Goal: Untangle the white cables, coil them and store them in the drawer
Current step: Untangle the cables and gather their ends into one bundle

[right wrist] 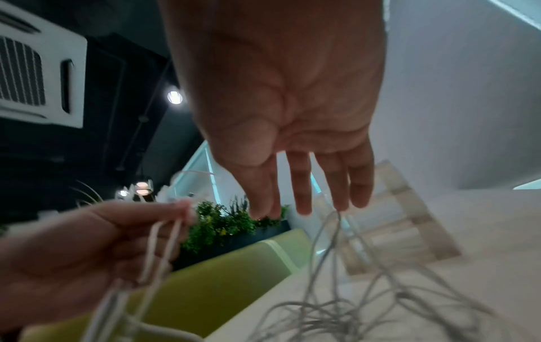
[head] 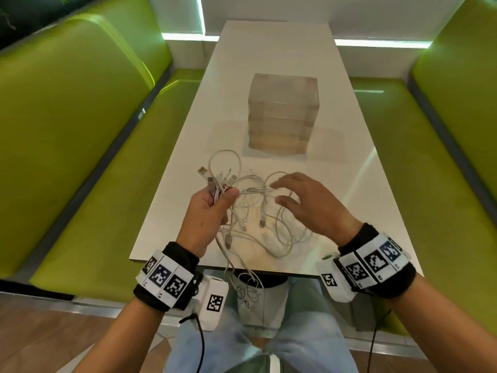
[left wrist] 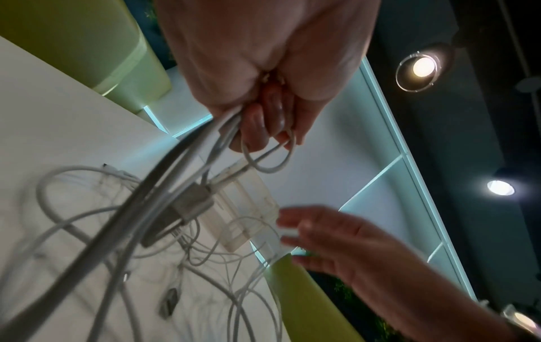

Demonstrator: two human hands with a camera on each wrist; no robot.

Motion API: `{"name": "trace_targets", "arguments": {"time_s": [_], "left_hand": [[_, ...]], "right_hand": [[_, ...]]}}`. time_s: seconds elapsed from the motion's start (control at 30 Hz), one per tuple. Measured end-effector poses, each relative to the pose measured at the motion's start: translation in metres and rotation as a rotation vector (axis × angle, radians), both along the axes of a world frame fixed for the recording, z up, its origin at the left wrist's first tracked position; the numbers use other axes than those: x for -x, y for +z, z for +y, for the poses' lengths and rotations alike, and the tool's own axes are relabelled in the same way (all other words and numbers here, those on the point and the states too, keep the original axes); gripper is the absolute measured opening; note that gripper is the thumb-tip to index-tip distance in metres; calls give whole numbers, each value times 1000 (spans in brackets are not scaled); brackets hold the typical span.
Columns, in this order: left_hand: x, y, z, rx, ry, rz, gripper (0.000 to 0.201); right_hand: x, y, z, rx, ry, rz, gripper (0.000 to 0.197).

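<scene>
A tangle of white cables (head: 258, 211) lies on the near part of the white table (head: 269, 63), with some strands hanging over the front edge toward my lap. My left hand (head: 212, 208) grips a bundle of cable ends, plugs sticking up above the fist; in the left wrist view the curled fingers (left wrist: 263, 120) close round the cables (left wrist: 187, 175). My right hand (head: 298, 195) hovers over the tangle with fingers (right wrist: 304, 185) straight and spread, one fingertip touching a raised strand (right wrist: 331, 233). A translucent drawer unit (head: 282, 114) stands behind the cables, drawers closed.
Green bench seats (head: 80, 157) flank the table on both sides. The table's near edge (head: 215, 265) is just before my lap. A planter with green plants (right wrist: 222, 222) stands beyond the left bench.
</scene>
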State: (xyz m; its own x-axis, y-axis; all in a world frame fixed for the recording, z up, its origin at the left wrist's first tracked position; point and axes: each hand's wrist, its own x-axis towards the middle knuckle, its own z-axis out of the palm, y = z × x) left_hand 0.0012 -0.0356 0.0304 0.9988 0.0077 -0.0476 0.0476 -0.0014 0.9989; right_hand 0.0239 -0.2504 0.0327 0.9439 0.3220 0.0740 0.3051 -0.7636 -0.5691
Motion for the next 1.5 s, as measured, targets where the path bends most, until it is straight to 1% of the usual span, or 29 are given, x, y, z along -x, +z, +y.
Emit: {"name": "trace_targets", "arguments": {"time_s": [0.07,0.13,0.17,0.2,0.27,0.3,0.33,0.37,0.43,0.47,0.5,0.53,0.63,0.67,0.73,0.8,0.87,0.97,1.03,1.13,1.23,1.27,1.3,1.33,1.37,1.4,1.43,1.5], "left_hand": [[5,-1,-4,-70,-72,16,21],[8,-2,-8,-132,-157,22,17],[9,-3,-9,-160,-194,26,16],[11,-3,-9,-179,-229,34,17],[13,-4,-8,-192,-291,50,19],[15,-5,-6,-180,-310,54,15],[16,-5,-4,-150,-315,62,8],[16,-6,-1,-108,-305,68,12],[16,-11,7,24,-262,81,38],[14,-11,12,105,-233,80,49],[13,-11,16,185,-202,71,54],[11,-11,19,248,-167,66,52],[7,-9,24,303,-61,75,25],[6,-9,25,308,-44,75,21],[4,-8,28,314,-17,71,19],[2,-7,33,319,15,61,22],[0,-5,41,334,55,50,24],[-1,-3,50,345,90,53,25],[0,-2,52,345,96,54,25],[2,0,46,347,83,49,24],[2,2,40,399,58,51,21],[2,3,38,423,48,54,20],[2,4,37,444,36,57,20],[2,5,37,459,21,64,20],[3,6,36,469,4,75,21],[4,8,36,478,-13,88,21],[6,9,35,487,-32,102,22],[11,10,32,510,-69,129,22]], "right_hand": [[10,13,12,-134,28,-40,42],[16,24,22,-262,53,25,50],[18,29,26,-346,45,81,50],[19,31,28,-439,25,121,45],[19,35,30,-586,-18,112,24],[19,35,29,-632,-33,83,13],[19,35,27,-663,-47,67,6],[18,35,24,-681,-62,69,4],[18,34,16,-698,-96,107,3],[18,33,11,-700,-112,128,3],[19,33,7,-698,-125,151,3],[20,32,3,-691,-130,186,3],[25,27,-3,-637,-69,345,3],[27,24,-4,-590,-37,396,2],[31,18,-6,-443,16,453,3],[34,11,-10,-272,15,441,6],[36,5,-15,-191,-31,384,7],[36,0,-22,-232,-127,266,7],[35,-1,-22,-284,-131,301,7],[39,-4,-16,-297,-42,438,9],[48,-16,-10,-270,82,588,8],[51,-22,-8,-217,157,631,7],[54,-26,-6,-116,249,654,10],[56,-32,-5,-3,327,662,16],[57,-35,-3,74,364,656,22],[57,-37,0,85,341,648,26],[55,-36,4,38,276,626,27],[50,-32,13,-119,110,501,26]]}}
